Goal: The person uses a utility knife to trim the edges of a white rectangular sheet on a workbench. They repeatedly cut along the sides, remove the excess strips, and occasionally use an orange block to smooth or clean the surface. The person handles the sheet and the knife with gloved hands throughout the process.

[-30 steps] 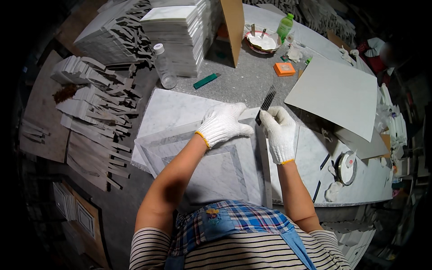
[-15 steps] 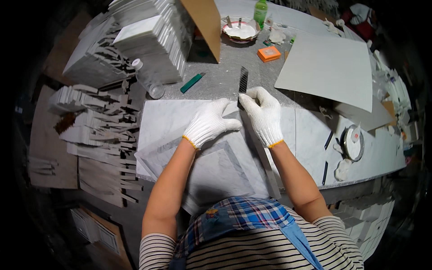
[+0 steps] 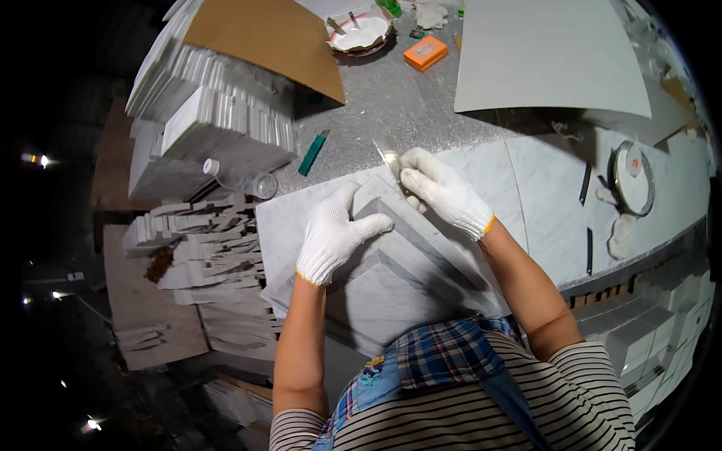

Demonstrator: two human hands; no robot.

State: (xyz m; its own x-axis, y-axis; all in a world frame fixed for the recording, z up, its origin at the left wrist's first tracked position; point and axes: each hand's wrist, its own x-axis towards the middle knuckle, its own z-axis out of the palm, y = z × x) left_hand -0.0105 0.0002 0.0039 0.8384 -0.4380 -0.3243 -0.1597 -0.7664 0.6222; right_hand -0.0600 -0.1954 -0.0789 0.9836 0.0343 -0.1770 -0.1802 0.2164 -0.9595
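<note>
Left hand (image 3: 333, 239) in a white knit glove, pressed flat on the marble slab (image 3: 391, 278), fingers (image 3: 370, 224) spread wide and holding nothing. Right hand (image 3: 444, 192), gloved alike, fingers curled around a thin metal blade (image 3: 389, 157), its tip pointing toward the far edge of the surface (image 3: 391, 105). Blade resting at the slab's far corner, just beyond the raised angled strips of marble meeting in a point there. Slab lying at the near edge of the grey speckled surface, turned cornerwise, its near corner hidden by the person's plaid and striped clothing.

Beside the slab to the left, a clear plastic bottle (image 3: 242, 179) on its side and a green marker-like tool (image 3: 312, 152). Behind these, stacks of white tiles (image 3: 203, 120) at the left edge, partly under a brown cardboard sheet (image 3: 263, 41). Toward the far edge, an orange box (image 3: 426, 52) and a shallow bowl (image 3: 359, 33). Large pale board (image 3: 549, 56) at the far right corner. Round tin (image 3: 632, 177) and dark pencils (image 3: 586, 183) near the right edge.
</note>
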